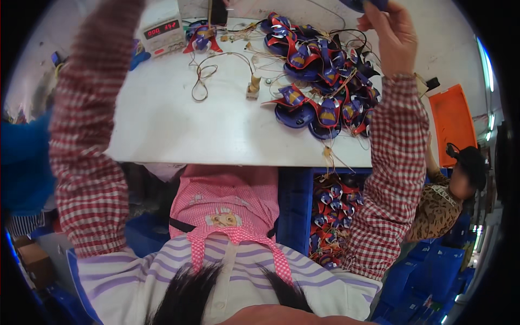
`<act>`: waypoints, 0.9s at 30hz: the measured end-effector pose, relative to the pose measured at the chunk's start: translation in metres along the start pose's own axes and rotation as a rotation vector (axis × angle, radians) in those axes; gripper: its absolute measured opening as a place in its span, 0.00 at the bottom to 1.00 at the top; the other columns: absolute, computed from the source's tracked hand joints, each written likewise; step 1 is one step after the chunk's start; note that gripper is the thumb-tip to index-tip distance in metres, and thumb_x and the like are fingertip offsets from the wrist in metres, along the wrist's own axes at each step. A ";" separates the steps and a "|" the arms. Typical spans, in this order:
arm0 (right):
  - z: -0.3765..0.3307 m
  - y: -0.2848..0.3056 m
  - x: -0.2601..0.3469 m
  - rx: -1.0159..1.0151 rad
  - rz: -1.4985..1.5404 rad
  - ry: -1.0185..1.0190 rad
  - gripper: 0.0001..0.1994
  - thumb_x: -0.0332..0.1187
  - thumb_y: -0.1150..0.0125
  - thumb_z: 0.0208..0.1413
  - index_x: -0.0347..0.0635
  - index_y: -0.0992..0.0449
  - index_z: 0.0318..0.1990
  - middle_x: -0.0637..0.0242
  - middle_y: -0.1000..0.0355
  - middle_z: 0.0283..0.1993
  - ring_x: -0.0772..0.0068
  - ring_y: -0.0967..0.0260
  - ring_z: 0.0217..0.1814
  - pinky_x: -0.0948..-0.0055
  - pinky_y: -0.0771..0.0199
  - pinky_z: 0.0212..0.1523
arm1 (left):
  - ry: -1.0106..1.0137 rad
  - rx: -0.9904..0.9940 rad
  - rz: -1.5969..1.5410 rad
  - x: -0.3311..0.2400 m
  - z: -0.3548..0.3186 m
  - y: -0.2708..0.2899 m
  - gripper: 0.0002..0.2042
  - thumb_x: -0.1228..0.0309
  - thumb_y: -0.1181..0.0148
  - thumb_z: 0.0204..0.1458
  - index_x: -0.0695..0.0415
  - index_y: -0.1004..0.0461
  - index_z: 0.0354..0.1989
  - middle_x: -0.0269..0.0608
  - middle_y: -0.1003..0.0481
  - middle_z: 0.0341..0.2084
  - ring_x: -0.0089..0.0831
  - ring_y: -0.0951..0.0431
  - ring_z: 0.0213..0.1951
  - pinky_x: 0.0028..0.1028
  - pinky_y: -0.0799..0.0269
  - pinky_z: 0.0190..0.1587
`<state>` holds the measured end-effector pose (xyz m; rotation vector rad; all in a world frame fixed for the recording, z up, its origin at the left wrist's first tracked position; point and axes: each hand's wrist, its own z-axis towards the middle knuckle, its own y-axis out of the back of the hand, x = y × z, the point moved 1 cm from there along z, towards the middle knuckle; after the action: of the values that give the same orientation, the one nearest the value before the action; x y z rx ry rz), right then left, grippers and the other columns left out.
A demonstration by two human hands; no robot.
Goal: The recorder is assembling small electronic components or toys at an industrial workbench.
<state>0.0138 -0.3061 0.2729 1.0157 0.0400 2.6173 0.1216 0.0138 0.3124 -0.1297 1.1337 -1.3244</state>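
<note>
At the top right, my right hand (394, 40) is raised, its fingers closed on a dark blue rounded piece (355, 4), most of which is cut off by the upper edge. My left arm in its red checked sleeve (89, 108) reaches up past the top edge, so that hand is out of sight. Below and left of my right hand lies a heap of purple toy figures with red parts (327, 67), on dark blue round bases with loose thin wires. A single similar figure (203, 39) sits farther left, beside a bench power supply (162, 33).
A thin looped cable (201, 81) and a small tan block (253, 86) lie on the white table (184, 132). Under its right side, a blue bin (295, 211) holds more figures. At right are an orange tray (454, 122) and another person (441, 208). Blue containers stand lower right.
</note>
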 end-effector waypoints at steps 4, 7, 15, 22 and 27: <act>-0.075 -0.015 -0.013 0.161 -0.232 0.085 0.12 0.20 0.42 0.50 0.34 0.30 0.44 0.58 0.26 0.38 0.72 0.29 0.34 0.77 0.28 0.32 | -0.459 0.028 0.722 0.032 -0.072 0.021 0.18 0.79 0.43 0.46 0.69 0.37 0.47 0.49 0.31 0.41 0.33 0.29 0.41 0.24 0.31 0.48; -0.132 -0.036 -0.031 0.377 -0.533 0.476 0.13 0.17 0.40 0.44 0.35 0.27 0.40 0.60 0.26 0.38 0.70 0.30 0.36 0.75 0.28 0.33 | -0.221 -0.187 1.213 0.040 -0.128 0.070 0.26 0.69 0.39 0.45 0.63 0.35 0.54 0.43 0.26 0.37 0.25 0.28 0.31 0.17 0.33 0.31; -0.228 -0.103 -0.106 0.600 -0.568 0.318 0.08 0.24 0.43 0.45 0.37 0.28 0.35 0.65 0.29 0.39 0.71 0.31 0.32 0.78 0.30 0.31 | 0.211 -0.512 1.149 0.106 -0.246 0.187 0.32 0.81 0.33 0.37 0.61 0.37 0.55 0.44 0.27 0.42 0.31 0.27 0.42 0.24 0.30 0.45; -0.237 -0.121 -0.132 0.778 -0.828 0.374 0.06 0.28 0.47 0.49 0.43 0.34 0.35 0.67 0.36 0.35 0.69 0.34 0.32 0.76 0.31 0.32 | 0.219 -0.676 1.365 0.114 -0.255 0.249 0.30 0.74 0.30 0.37 0.61 0.36 0.52 0.46 0.27 0.41 0.32 0.27 0.42 0.24 0.31 0.45; -0.229 -0.125 -0.128 0.750 -0.784 0.448 0.05 0.27 0.46 0.49 0.43 0.34 0.34 0.66 0.37 0.34 0.71 0.35 0.27 0.75 0.32 0.28 | 0.186 -0.750 1.448 0.113 -0.251 0.257 0.29 0.70 0.31 0.39 0.63 0.36 0.51 0.47 0.28 0.42 0.33 0.26 0.41 0.25 0.30 0.45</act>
<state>-0.0117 -0.2072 0.0007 0.4049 1.3056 2.0065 0.1031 0.1316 -0.0446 0.2528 1.3606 0.3923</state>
